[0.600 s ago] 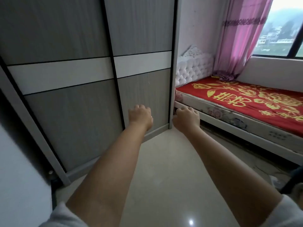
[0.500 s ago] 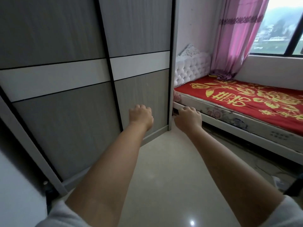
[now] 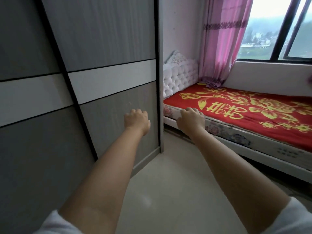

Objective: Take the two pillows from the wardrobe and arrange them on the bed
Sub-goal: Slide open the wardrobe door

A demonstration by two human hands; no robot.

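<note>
A grey wardrobe (image 3: 104, 39) with two sliding doors and a white band fills the left; both doors are closed, so no pillows show. My left hand (image 3: 137, 119) is stretched out in front of the right-hand door (image 3: 118, 112), fingers curled, holding nothing. My right hand (image 3: 190, 119) is held out past the wardrobe's right edge, in front of the bed's near corner, fingers also curled and empty. The bed (image 3: 253, 112) with a red and gold cover lies to the right under the window.
A white tufted headboard (image 3: 180, 78) stands against the wall beside the wardrobe. A pink curtain (image 3: 222, 39) hangs down onto the bed's far corner. Pale tiled floor (image 3: 168, 191) lies between wardrobe and bed.
The view has swung right and closer to the wardrobe's right door. Both hands stay stretched out with curled fingers, and now sit a little farther apart.
</note>
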